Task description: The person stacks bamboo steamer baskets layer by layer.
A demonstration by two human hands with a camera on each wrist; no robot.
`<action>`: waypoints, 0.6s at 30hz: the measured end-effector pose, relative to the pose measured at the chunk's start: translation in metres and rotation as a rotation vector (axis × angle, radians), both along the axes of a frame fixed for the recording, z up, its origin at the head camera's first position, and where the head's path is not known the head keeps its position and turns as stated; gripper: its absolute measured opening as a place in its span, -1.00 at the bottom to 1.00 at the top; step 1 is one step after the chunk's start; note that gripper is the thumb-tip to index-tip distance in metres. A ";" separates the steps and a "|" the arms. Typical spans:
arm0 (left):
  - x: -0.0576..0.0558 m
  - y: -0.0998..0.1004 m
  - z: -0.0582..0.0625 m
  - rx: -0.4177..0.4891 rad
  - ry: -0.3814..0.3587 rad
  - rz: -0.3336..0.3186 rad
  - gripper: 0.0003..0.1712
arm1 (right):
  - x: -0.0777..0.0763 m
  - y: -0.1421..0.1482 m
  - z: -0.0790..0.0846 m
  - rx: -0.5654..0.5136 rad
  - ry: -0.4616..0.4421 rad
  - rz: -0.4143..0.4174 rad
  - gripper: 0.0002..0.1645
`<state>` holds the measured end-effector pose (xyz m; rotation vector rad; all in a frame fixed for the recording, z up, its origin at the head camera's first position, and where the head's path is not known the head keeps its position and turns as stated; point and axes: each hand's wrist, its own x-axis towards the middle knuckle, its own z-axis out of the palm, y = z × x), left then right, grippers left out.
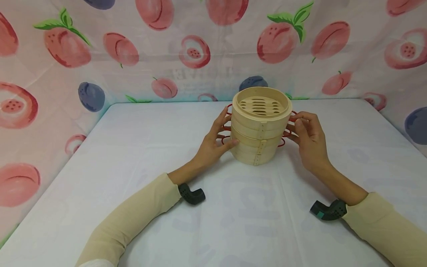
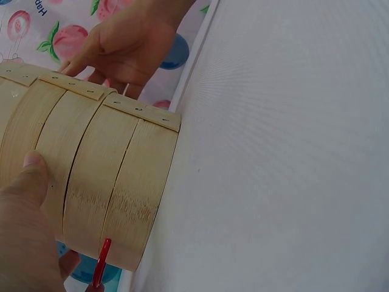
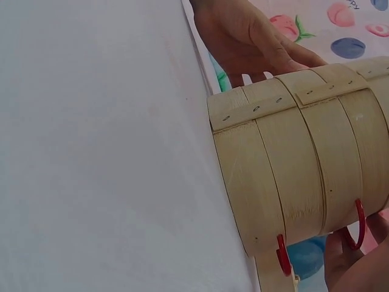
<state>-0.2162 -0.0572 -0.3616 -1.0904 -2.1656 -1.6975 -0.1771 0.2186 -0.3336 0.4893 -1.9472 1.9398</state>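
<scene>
A stacked bamboo steamer (image 1: 260,133) stands upright toward the back of the white table. Its top is uncovered, and the slotted base (image 1: 260,106) of the upper tier shows inside the rim. Red loop handles (image 3: 361,225) stick out on both sides. My left hand (image 1: 213,144) grips the left side, with the thumb (image 2: 33,176) against the front wall and the fingers spread at the red loops. At the opposite side my right hand (image 1: 311,139) holds the upper red loops between thumb and fingers, its palm away from the wall.
White cloth covers the table (image 1: 166,129), whose back edge lies just behind the steamer. A fruit-print curtain (image 1: 217,48) hangs behind and along the left and right sides. Dark curved wrist pieces (image 1: 191,194) sit at both cuffs. In the right wrist view, a pale bamboo piece (image 3: 275,274) shows behind the steamer's base.
</scene>
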 end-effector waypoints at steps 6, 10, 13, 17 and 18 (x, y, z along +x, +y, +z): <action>0.010 0.000 0.011 -0.003 -0.031 0.010 0.05 | -0.001 0.002 0.000 0.007 -0.012 0.008 -0.70; 0.023 0.000 0.027 -0.008 -0.051 0.010 0.03 | -0.001 0.002 0.000 -0.007 -0.003 0.019 -0.69; 0.023 0.000 0.027 -0.013 -0.055 0.011 0.03 | -0.001 0.003 0.000 0.000 0.008 0.022 -0.68; 0.011 0.000 0.013 -0.014 -0.059 0.017 0.07 | -0.001 0.002 -0.001 -0.014 0.036 0.035 -0.69; 0.008 0.000 0.009 -0.014 -0.058 0.019 0.08 | -0.001 0.002 -0.001 -0.030 0.044 0.047 -0.69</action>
